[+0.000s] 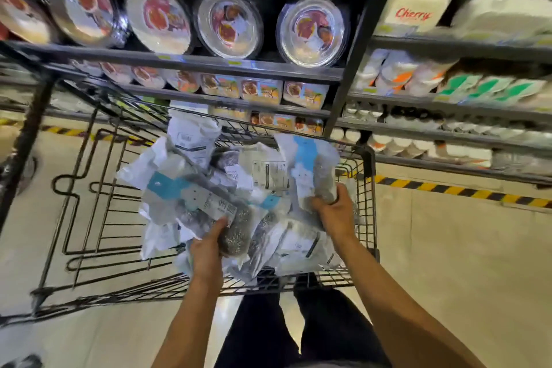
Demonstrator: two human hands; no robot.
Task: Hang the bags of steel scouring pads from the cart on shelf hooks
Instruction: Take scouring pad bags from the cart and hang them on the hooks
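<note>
A black wire cart (366, 176) in front of me holds several clear bags of steel scouring pads with blue and white header cards. My left hand (209, 245) grips one bag (191, 197) by its lower end, where the grey pads show. My right hand (333, 212) grips another bag (310, 167) at the cart's right side and holds it upright, blue card on top. More bags (268, 176) lie loose between and under my hands. No shelf hooks can be made out.
Dark shelves (209, 63) behind the cart carry round clear-lidded trays and small boxed goods. A second bay (448, 101) to the right holds white packs and jars. Yellow-black floor tape (448, 190) runs along the shelf base. My legs stand just behind the cart.
</note>
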